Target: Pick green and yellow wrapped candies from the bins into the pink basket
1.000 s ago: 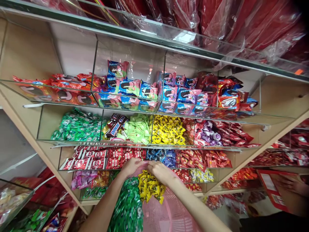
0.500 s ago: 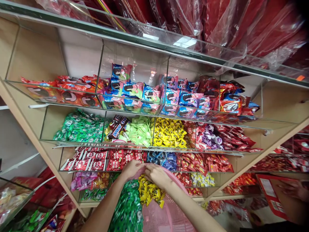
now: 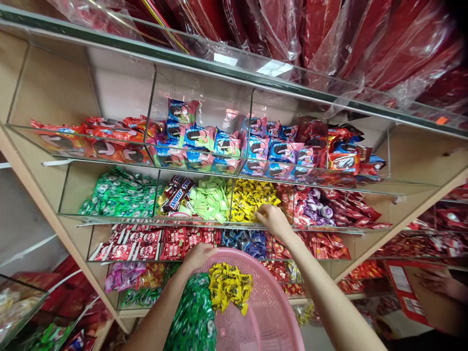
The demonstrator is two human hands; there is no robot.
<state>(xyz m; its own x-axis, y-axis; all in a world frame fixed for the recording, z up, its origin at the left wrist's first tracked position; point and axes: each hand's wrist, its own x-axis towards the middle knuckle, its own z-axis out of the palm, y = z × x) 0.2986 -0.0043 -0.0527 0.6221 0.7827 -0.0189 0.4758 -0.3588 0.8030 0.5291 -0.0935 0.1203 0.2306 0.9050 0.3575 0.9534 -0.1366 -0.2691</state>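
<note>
My left hand (image 3: 198, 257) grips the far rim of a pink plastic basket (image 3: 281, 297), its fingers wrapped over the edge. In the basket lie green-wrapped candies (image 3: 193, 317) on the left and a pile of yellow-wrapped candies (image 3: 230, 287) beside them. My right hand (image 3: 272, 219) is at the shelf compartment of yellow candies (image 3: 252, 195), at the front glass edge by its right corner. The fingers of that hand are loosely bent and look apart, with no candy visible in them; the fingertips are partly hard to make out.
Glass dividers split the wooden shelf (image 3: 47, 195) into compartments. Snickers bars (image 3: 177, 197) and light green packets (image 3: 212, 200) sit left of the yellow candies. Packaged cookies (image 3: 197, 139) fill the tier above. At right, another person's hand (image 3: 438, 282) is near a red-edged cardboard box (image 3: 407, 292).
My right hand has moved from the yellow candies in the basket up to the shelf's yellow candy compartment. My left hand stays on the basket rim.
</note>
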